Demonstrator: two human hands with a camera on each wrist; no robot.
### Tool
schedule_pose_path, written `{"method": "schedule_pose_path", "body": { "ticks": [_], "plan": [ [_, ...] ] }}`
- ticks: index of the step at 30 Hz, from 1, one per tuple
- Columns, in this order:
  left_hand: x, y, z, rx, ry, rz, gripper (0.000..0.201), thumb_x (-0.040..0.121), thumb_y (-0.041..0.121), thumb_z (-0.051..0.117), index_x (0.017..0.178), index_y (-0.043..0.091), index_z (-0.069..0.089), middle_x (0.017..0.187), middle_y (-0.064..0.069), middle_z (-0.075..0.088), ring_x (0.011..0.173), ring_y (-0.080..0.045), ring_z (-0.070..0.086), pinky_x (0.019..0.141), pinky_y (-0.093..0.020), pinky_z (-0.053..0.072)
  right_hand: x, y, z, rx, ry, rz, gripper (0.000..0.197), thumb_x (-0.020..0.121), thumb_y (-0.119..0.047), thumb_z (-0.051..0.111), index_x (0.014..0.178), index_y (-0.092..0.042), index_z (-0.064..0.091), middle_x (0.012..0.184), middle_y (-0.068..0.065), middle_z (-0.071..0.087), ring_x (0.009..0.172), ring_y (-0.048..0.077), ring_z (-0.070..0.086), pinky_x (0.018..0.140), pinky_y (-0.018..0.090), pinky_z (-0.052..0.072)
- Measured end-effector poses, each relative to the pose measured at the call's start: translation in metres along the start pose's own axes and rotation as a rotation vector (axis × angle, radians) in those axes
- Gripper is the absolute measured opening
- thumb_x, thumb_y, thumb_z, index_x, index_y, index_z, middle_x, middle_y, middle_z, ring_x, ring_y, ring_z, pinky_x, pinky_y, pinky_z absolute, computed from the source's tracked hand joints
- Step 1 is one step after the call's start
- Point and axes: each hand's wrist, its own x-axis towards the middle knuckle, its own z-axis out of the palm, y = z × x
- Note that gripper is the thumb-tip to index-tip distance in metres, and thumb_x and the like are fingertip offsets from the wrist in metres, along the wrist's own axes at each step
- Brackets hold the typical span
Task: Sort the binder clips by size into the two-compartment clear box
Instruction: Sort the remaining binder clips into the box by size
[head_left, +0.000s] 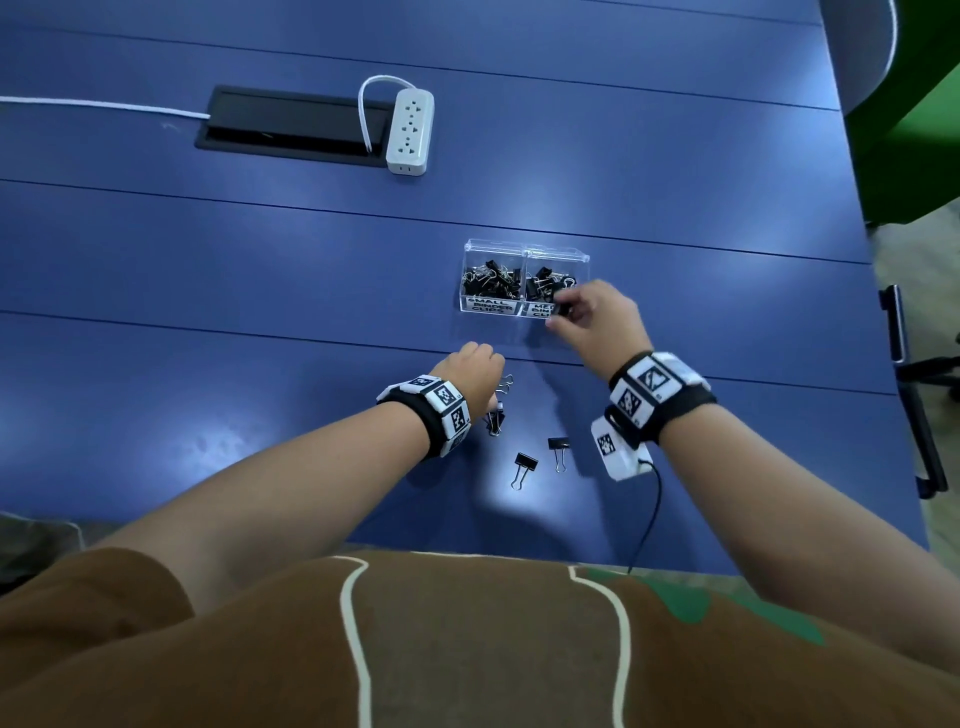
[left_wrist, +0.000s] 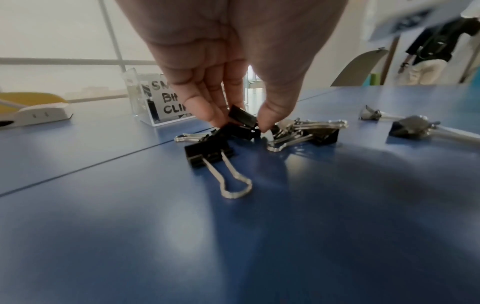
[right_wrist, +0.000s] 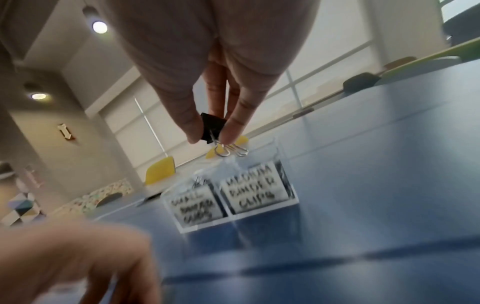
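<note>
A clear two-compartment box (head_left: 524, 249) stands mid-table, with black clips in both halves; the left label reads small, the right medium (right_wrist: 255, 190). My right hand (head_left: 563, 306) pinches a black binder clip (right_wrist: 211, 128) at the front edge of the right compartment. My left hand (head_left: 488, 366) is down on the table, where finger and thumb pinch a black binder clip (left_wrist: 242, 118) in a small cluster. Loose clips lie nearby: one (left_wrist: 209, 153) in front of the fingers, two more (head_left: 524, 462) (head_left: 557, 444) nearer me.
The blue table (head_left: 260, 260) carries a white power strip (head_left: 410, 130) and a black cable tray (head_left: 296, 124) at the far left. A white tagged device (head_left: 618, 449) with a cable hangs under my right wrist. The table's right edge borders a chair.
</note>
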Motion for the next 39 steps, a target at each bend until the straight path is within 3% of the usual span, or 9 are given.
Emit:
{"method": "schedule_pose_path", "body": {
  "ticks": [4, 8, 11, 13, 16, 19, 25, 34, 39],
  "plan": [
    [0.000, -0.002, -0.001, 0.159, -0.008, 0.112, 0.031, 0.090, 0.024, 0.056, 0.113, 0.003, 0.050, 0.118, -0.014, 0.054, 0.107, -0.029, 0.051, 0.085, -0.035, 0.045, 0.033, -0.007, -0.011, 0.054, 0.108, 0.019, 0.026, 0.081, -0.018, 0.068, 0.105, -0.009, 0.065, 0.105, 0.009, 0.063, 0.082, 0.014, 0.057, 0.088, 0.026, 0.049],
    [0.001, 0.001, -0.006, 0.142, 0.033, 0.113, 0.029, 0.089, 0.020, 0.050, 0.113, 0.004, 0.052, 0.115, -0.014, 0.056, 0.106, -0.031, 0.051, 0.082, -0.037, 0.046, 0.045, -0.002, -0.003, -0.020, -0.001, 0.034, 0.030, 0.086, -0.017, 0.062, 0.113, -0.006, 0.062, 0.115, 0.012, 0.062, 0.100, 0.026, 0.062, 0.097, 0.035, 0.047],
    [0.004, 0.007, -0.022, -0.021, 0.136, 0.069, 0.029, 0.088, 0.022, 0.048, 0.111, 0.007, 0.056, 0.110, -0.013, 0.057, 0.103, -0.032, 0.054, 0.078, -0.041, 0.049, 0.041, 0.006, 0.000, -0.059, -0.032, 0.016, 0.032, 0.089, -0.015, 0.057, 0.120, -0.006, 0.062, 0.120, 0.012, 0.062, 0.106, 0.025, 0.061, 0.099, 0.025, 0.042],
    [0.012, 0.008, -0.037, -0.108, 0.195, 0.062, 0.028, 0.089, 0.025, 0.048, 0.112, 0.010, 0.056, 0.110, -0.013, 0.056, 0.098, -0.032, 0.058, 0.078, -0.041, 0.050, 0.031, 0.012, -0.004, -0.029, 0.028, 0.028, 0.029, 0.090, -0.011, 0.054, 0.117, -0.007, 0.063, 0.118, 0.012, 0.064, 0.103, 0.024, 0.062, 0.091, 0.013, 0.036],
    [0.031, 0.010, -0.062, -0.195, 0.246, 0.042, 0.031, 0.089, 0.025, 0.051, 0.117, 0.012, 0.056, 0.113, -0.014, 0.056, 0.097, -0.034, 0.060, 0.083, -0.040, 0.050, 0.006, 0.023, -0.007, 0.012, 0.061, 0.055, 0.025, 0.088, -0.008, 0.053, 0.109, -0.008, 0.067, 0.108, 0.011, 0.066, 0.093, 0.024, 0.064, 0.088, 0.016, 0.042],
    [0.056, 0.011, -0.081, -0.207, 0.242, 0.029, 0.033, 0.089, 0.020, 0.053, 0.119, 0.009, 0.056, 0.118, -0.018, 0.054, 0.101, -0.037, 0.059, 0.088, -0.040, 0.050, -0.030, 0.030, 0.000, -0.027, -0.068, 0.072, 0.021, 0.087, -0.008, 0.053, 0.101, -0.010, 0.069, 0.102, 0.011, 0.067, 0.090, 0.027, 0.063, 0.091, 0.035, 0.050],
    [0.087, 0.020, -0.085, -0.063, 0.165, 0.040, 0.034, 0.088, 0.009, 0.053, 0.121, 0.003, 0.047, 0.115, -0.021, 0.053, 0.099, -0.038, 0.058, 0.085, -0.046, 0.052, -0.088, 0.033, 0.028, -0.211, -0.453, 0.125, 0.029, 0.086, -0.028, 0.058, 0.114, -0.017, 0.058, 0.113, 0.007, 0.050, 0.097, 0.029, 0.058, 0.084, 0.038, 0.050],
    [0.083, 0.011, -0.065, 0.093, 0.243, 0.152, 0.028, 0.085, 0.005, 0.055, 0.113, 0.001, 0.056, 0.120, -0.019, 0.052, 0.112, -0.037, 0.046, 0.093, -0.049, 0.048, -0.092, 0.041, 0.047, -0.137, -0.368, 0.101, 0.016, 0.079, -0.007, 0.056, 0.094, -0.005, 0.062, 0.107, 0.014, 0.052, 0.096, 0.035, 0.052, 0.078, 0.036, 0.048],
    [0.038, 0.006, -0.049, 0.015, 0.296, 0.300, 0.038, 0.077, 0.004, 0.053, 0.114, 0.008, 0.059, 0.116, -0.014, 0.053, 0.102, -0.034, 0.049, 0.083, -0.044, 0.049, -0.099, 0.025, 0.050, -0.092, -0.523, -0.175, 0.032, 0.071, -0.006, 0.056, 0.100, -0.008, 0.068, 0.102, 0.014, 0.057, 0.091, 0.035, 0.053, 0.083, 0.038, 0.049]
  ]
}}
